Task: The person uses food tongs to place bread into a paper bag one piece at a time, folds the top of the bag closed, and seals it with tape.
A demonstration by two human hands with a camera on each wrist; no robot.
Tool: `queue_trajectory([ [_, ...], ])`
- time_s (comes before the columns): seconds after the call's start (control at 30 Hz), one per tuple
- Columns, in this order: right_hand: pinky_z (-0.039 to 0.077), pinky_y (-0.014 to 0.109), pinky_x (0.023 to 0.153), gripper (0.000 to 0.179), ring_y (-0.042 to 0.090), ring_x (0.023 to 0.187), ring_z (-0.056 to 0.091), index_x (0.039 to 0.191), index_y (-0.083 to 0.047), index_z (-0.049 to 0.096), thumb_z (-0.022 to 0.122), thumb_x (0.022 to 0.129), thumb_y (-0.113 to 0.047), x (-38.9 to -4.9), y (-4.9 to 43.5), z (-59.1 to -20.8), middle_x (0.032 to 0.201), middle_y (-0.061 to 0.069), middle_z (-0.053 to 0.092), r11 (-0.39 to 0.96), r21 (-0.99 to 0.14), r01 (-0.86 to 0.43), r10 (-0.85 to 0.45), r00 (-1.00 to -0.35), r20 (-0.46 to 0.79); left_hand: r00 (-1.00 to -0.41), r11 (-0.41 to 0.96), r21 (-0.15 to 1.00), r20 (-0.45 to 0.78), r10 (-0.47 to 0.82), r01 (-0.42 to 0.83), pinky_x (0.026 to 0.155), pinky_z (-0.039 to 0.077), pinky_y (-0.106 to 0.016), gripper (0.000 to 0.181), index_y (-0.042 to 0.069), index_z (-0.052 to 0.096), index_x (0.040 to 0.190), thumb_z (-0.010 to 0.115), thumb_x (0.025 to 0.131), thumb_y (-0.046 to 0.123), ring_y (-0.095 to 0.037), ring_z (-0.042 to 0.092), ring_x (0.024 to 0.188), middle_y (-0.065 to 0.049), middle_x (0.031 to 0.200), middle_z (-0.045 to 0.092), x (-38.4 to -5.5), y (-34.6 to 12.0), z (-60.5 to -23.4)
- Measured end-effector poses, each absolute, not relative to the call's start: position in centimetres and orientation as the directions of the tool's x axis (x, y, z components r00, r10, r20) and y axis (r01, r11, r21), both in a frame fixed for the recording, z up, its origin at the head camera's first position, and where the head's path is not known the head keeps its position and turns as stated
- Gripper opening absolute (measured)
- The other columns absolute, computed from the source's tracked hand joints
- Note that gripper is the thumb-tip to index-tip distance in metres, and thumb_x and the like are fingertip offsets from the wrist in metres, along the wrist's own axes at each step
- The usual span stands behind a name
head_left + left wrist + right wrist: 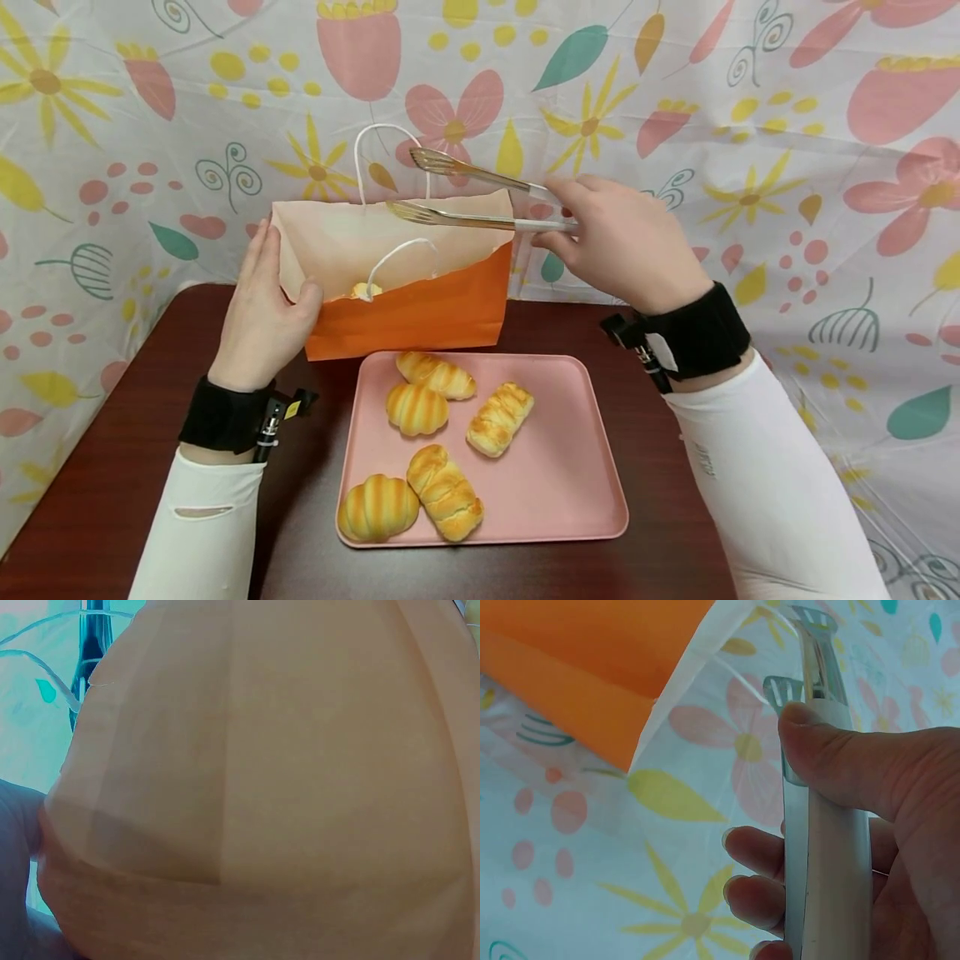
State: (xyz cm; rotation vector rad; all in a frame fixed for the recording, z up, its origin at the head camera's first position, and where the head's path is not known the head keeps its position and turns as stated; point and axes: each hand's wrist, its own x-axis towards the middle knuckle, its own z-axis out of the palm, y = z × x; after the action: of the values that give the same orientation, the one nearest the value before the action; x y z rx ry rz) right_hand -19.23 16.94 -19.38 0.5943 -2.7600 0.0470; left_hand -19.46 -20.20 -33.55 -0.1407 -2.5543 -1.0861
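Grips the tongs (480, 221) in the right hand (622, 242), with prongs parted and pointing left, above the orange bag (420, 321). Rests the left hand (258, 312), straight-fingered, against the bag's left side. Has five breads (501, 419) on a pink tray (555, 483), nearer than both hands, on the table (112, 467).

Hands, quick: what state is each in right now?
Left hand: open, fingers straight against the side of the orange bag.
Right hand: closed, holding the tongs, tips apart with nothing between them.
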Motion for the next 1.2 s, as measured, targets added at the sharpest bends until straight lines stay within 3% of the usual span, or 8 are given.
queue_trajectory([
  [0.17, 0.055, 0.054, 0.087, 0.061, 0.028, 0.104, 0.070, 0.151, -0.019, 0.050, 0.066, 0.096, -0.043, -18.0, 18.7, -19.8, 0.132, 0.009, 0.068, 0.928, 0.018, -0.372, -0.356, -0.872, 0.335, -0.930, 0.703, 0.675, 0.365, -0.053, 0.225, 0.124, 0.023, -0.060, 0.077, 0.010, 0.014, 0.164, 0.045, 0.097, 0.032, -0.033, 0.019, 0.158, -0.002, 0.173, 0.007, -19.5, -20.3, -33.7],
  [0.4, 0.053, 0.054, 0.077, 0.059, 0.027, 0.096, 0.069, 0.148, -0.022, 0.053, 0.068, 0.095, -0.043, -16.4, 21.2, -21.0, 0.119, 0.008, 0.070, 0.944, -0.004, -0.330, -0.301, -0.866, 0.400, -0.931, 0.704, 0.673, 0.362, -0.048, 0.226, 0.124, 0.023, -0.060, 0.077, 0.009, 0.014, 0.164, 0.045, 0.097, 0.031, -0.033, 0.018, 0.158, -0.004, 0.173, 0.007, -19.5, -20.3, -33.7],
  [0.63, 0.048, 0.064, 0.083, 0.062, 0.034, 0.112, 0.063, 0.151, -0.028, 0.050, 0.070, 0.093, -0.039, -14.3, 24.2, -22.7, 0.129, 0.012, 0.068, 0.967, -0.070, -0.244, -0.197, -0.895, 0.400, -0.929, 0.708, 0.668, 0.366, -0.048, 0.227, 0.123, 0.024, -0.060, 0.077, 0.009, 0.014, 0.164, 0.046, 0.096, 0.030, -0.033, 0.020, 0.158, -0.003, 0.173, 0.007, -19.7, -20.2, -33.7],
  [0.77, 0.048, 0.061, 0.081, 0.063, 0.035, 0.107, 0.064, 0.151, -0.031, 0.050, 0.071, 0.093, -0.039, -13.1, 25.9, -24.0, 0.123, 0.015, 0.069, 0.969, -0.101, -0.225, -0.170, -0.906, 0.389, -0.931, 0.708, 0.669, 0.363, -0.046, 0.226, 0.123, 0.024, -0.060, 0.078, 0.010, 0.014, 0.164, 0.047, 0.097, 0.031, -0.033, 0.020, 0.158, -0.003, 0.173, 0.007, -19.7, -20.2, -33.7],
  [1.0, 0.048, 0.059, 0.075, 0.063, 0.036, 0.097, 0.066, 0.145, -0.020, 0.057, 0.077, 0.088, -0.038, -11.9, 28.3, -26.6, 0.113, 0.016, 0.071, 0.969, -0.083, -0.233, -0.179, -0.892, 0.415, -0.931, 0.709, 0.669, 0.362, -0.049, 0.223, 0.123, 0.024, -0.061, 0.078, 0.009, 0.015, 0.164, 0.047, 0.097, 0.032, -0.035, 0.021, 0.157, -0.005, 0.173, 0.007, -19.6, -20.2, -33.7],
  [1.2, 0.049, 0.061, 0.080, 0.062, 0.039, 0.109, 0.066, 0.143, -0.020, 0.057, 0.075, 0.089, -0.045, -10.7, 29.7, -29.2, 0.121, 0.015, 0.070, 0.974, -0.102, -0.201, -0.154, -0.924, 0.351, -0.929, 0.711, 0.666, 0.368, -0.051, 0.225, 0.123, 0.024, -0.061, 0.078, 0.009, 0.015, 0.164, 0.047, 0.097, 0.031, -0.035, 0.021, 0.157, -0.004, 0.173, 0.008, -19.7, -20.2, -33.8],
])
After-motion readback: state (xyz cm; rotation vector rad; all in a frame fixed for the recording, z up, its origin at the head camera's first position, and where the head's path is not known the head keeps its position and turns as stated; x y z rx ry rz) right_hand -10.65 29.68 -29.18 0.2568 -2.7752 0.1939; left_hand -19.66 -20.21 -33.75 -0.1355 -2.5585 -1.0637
